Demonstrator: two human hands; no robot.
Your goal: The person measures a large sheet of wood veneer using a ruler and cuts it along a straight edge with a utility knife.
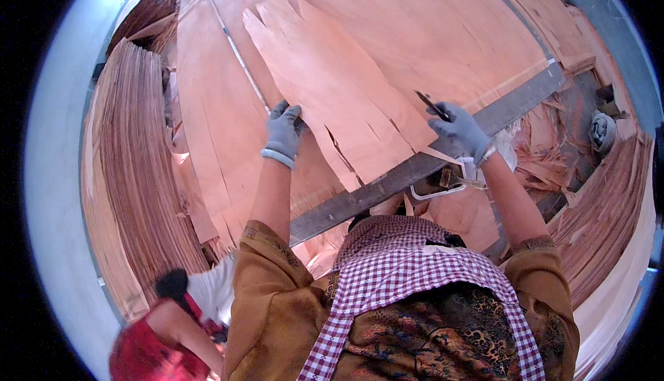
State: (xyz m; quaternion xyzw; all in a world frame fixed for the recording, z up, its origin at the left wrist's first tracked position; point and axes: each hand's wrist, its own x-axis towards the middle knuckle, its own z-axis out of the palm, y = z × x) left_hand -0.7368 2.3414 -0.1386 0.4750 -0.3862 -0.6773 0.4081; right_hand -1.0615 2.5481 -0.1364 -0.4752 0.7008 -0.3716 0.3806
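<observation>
A loose, pale reddish sheet of wood veneer point(339, 83) lies at a slant over a larger veneer sheet point(443, 28). Its far end is jagged, and dark splits run in from its near end. My left hand point(282, 132), in a grey glove, has the loose sheet's left edge between thumb and fingers. Close to that hand is the near end of a long thin white rod point(238, 56). My right hand point(462, 130), also gloved, grips a dark knife point(431, 105) beside the sheet's near right corner, its blade pointing up and left.
A dark metal bar point(387, 191) runs along the table's near edge. Below it sits a white-rimmed container point(439, 191). Veneer stacks stand at left point(131, 166) and right point(609, 208), with scraps point(546, 146) at right. A person in red point(162, 339) is at lower left.
</observation>
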